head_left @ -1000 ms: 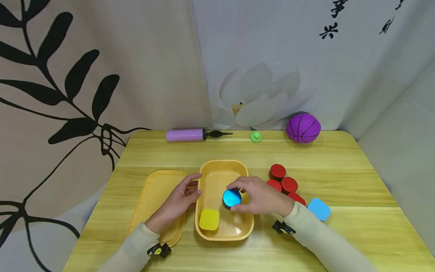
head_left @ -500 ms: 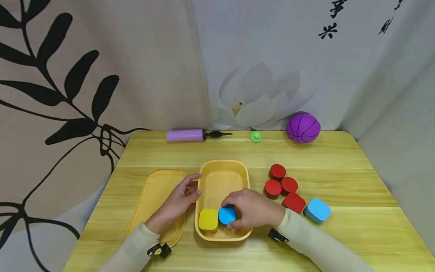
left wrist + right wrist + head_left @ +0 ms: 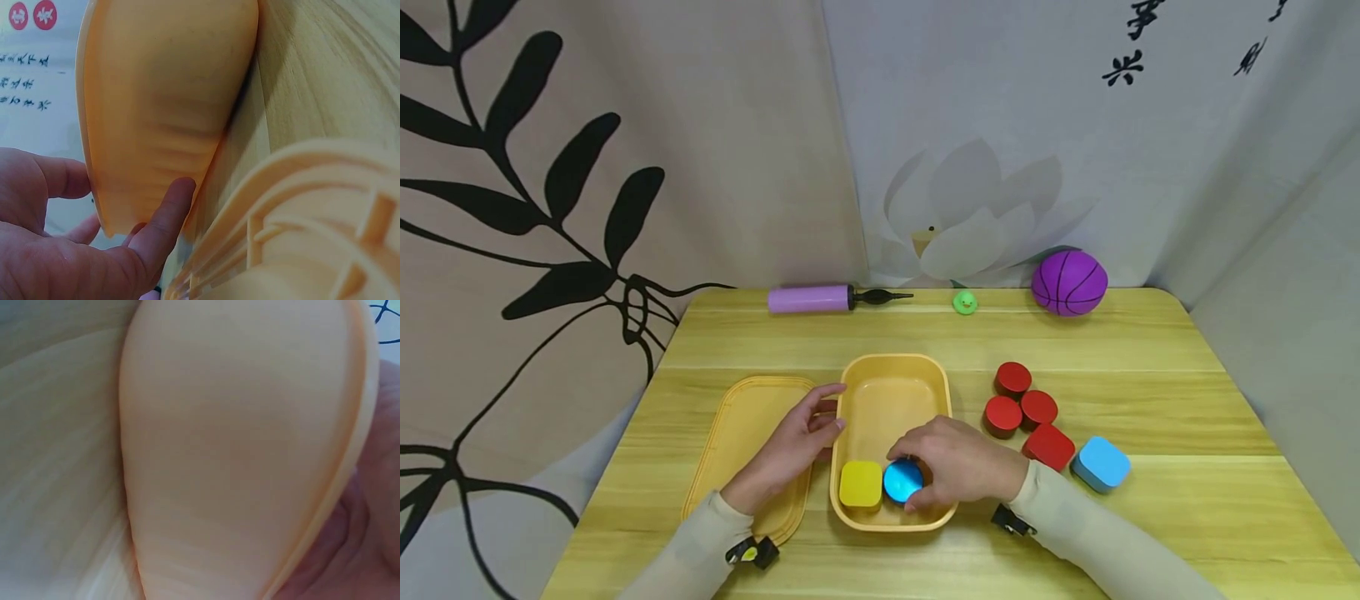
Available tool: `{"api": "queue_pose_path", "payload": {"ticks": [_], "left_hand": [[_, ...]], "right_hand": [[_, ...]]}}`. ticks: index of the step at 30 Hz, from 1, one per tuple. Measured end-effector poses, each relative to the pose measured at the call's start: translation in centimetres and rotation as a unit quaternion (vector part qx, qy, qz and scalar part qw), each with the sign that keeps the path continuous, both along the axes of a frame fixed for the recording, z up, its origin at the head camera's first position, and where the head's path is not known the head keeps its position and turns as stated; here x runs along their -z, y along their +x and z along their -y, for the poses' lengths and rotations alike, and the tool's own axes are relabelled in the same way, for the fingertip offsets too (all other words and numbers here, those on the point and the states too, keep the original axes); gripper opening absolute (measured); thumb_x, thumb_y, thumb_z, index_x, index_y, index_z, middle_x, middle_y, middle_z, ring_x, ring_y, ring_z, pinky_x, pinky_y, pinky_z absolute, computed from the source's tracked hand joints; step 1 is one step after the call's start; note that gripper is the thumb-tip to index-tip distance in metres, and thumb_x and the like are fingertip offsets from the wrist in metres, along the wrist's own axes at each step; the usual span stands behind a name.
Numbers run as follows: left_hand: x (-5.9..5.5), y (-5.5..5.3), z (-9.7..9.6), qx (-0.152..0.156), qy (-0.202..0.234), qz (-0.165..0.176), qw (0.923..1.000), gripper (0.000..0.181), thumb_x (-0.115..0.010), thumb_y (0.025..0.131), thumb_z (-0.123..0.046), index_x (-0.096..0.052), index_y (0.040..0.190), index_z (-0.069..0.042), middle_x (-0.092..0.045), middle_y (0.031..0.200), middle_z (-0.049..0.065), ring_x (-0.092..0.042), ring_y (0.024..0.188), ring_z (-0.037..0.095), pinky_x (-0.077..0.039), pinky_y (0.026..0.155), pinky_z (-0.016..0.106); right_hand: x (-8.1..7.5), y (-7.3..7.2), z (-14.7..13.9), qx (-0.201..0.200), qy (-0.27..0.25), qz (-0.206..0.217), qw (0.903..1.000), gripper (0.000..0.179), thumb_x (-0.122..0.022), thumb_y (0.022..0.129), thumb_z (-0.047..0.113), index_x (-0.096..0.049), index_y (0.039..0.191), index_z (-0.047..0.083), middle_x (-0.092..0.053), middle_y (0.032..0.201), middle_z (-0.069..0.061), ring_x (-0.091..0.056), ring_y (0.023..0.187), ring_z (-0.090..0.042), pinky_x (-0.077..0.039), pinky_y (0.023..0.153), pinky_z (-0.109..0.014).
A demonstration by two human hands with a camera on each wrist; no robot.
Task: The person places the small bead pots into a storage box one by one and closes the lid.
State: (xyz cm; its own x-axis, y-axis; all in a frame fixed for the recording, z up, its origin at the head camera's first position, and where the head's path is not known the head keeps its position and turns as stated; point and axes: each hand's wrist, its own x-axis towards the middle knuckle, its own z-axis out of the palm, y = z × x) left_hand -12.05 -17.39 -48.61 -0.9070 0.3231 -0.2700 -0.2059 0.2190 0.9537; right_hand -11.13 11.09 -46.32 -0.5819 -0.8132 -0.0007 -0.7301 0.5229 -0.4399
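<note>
In the head view my right hand [image 3: 958,462] reaches over the right rim of a yellow-orange plastic box [image 3: 891,392]. Thumb and fingers pinch a round blue block [image 3: 902,480], low in the box beside a yellow rounded-square block [image 3: 861,485]. My left hand [image 3: 793,446] touches the box's left side. In the left wrist view, that hand's extended fingers [image 3: 169,215] rest against the outer wall and rim of the box [image 3: 162,94]. The right wrist view shows mostly the box's outer wall [image 3: 231,437], with part of my right hand [image 3: 375,500] past the rim; the blue block is hidden there.
A matching lid [image 3: 752,425] lies left of the box, partly under my left forearm. Several red blocks [image 3: 1039,408] and a blue rounded block [image 3: 1101,463] stand to the right. At the back are a purple hand pump [image 3: 809,298], a small green toy [image 3: 965,302] and a purple ball [image 3: 1069,283].
My right hand has moved the round blue block down and slightly left, beside the yellow one, then stayed nearly still for the last half second. My left hand has not moved.
</note>
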Motion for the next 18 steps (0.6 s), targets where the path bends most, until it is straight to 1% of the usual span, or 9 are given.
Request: {"api": "queue_pose_path", "payload": {"ticks": [5, 8, 11, 14, 18], "left_hand": [[0.1, 0.0, 0.1, 0.005, 0.002, -0.003, 1.0, 0.056, -0.056, 0.11, -0.015, -0.037, 0.162, -0.021, -0.048, 0.154, 0.019, -0.06, 0.129, 0.035, -0.061, 0.087, 0.04], [0.2, -0.1, 0.2, 0.006, 0.002, -0.003, 1.0, 0.056, -0.057, 0.11, -0.015, -0.038, 0.162, -0.022, -0.049, 0.154, 0.019, -0.06, 0.129, 0.035, -0.062, 0.088, 0.04], [0.2, -0.1, 0.1, 0.005, 0.001, -0.002, 1.0, 0.055, -0.057, 0.11, -0.016, -0.039, 0.162, -0.024, -0.05, 0.153, 0.017, -0.06, 0.129, 0.034, -0.062, 0.088, 0.041], [0.2, -0.1, 0.1, 0.008, 0.001, -0.004, 1.0, 0.055, -0.056, 0.111, -0.015, -0.039, 0.161, -0.024, -0.049, 0.153, 0.017, -0.06, 0.128, 0.033, -0.061, 0.088, 0.041], [0.3, -0.2, 0.2, 0.008, 0.005, -0.003, 1.0, 0.054, -0.056, 0.11, -0.015, -0.039, 0.161, -0.024, -0.05, 0.153, 0.017, -0.06, 0.128, 0.033, -0.061, 0.088, 0.041]], "right_hand": [[-0.4, -0.1, -0.2, 0.013, -0.013, 0.021, 0.9996, 0.05, -0.089, 0.085, 0.044, -0.075, 0.125, 0.017, -0.076, 0.12, 0.008, -0.07, 0.104, -0.005, -0.057, 0.093, -0.028], [-1.0, -0.1, -0.6, 0.028, -0.038, 0.031, 0.9984, 0.047, -0.087, 0.089, 0.04, -0.075, 0.126, 0.014, -0.075, 0.122, 0.005, -0.071, 0.106, -0.01, -0.058, 0.095, -0.031], [-1.7, -0.3, -1.3, 0.048, -0.072, 0.03, 0.9958, 0.044, -0.084, 0.092, 0.038, -0.074, 0.127, 0.014, -0.075, 0.122, 0.003, -0.072, 0.108, -0.014, -0.057, 0.095, -0.035], [-2.5, -0.4, -2.6, 0.071, -0.103, 0.015, 0.9921, 0.041, -0.083, 0.093, 0.037, -0.074, 0.127, 0.016, -0.076, 0.12, 0.004, -0.071, 0.107, -0.017, -0.057, 0.094, -0.038], [-2.9, -0.8, -4.8, 0.102, -0.151, -0.021, 0.9831, 0.038, -0.085, 0.092, 0.034, -0.074, 0.124, 0.019, -0.075, 0.116, 0.009, -0.072, 0.104, -0.014, -0.059, 0.091, -0.038]]}}
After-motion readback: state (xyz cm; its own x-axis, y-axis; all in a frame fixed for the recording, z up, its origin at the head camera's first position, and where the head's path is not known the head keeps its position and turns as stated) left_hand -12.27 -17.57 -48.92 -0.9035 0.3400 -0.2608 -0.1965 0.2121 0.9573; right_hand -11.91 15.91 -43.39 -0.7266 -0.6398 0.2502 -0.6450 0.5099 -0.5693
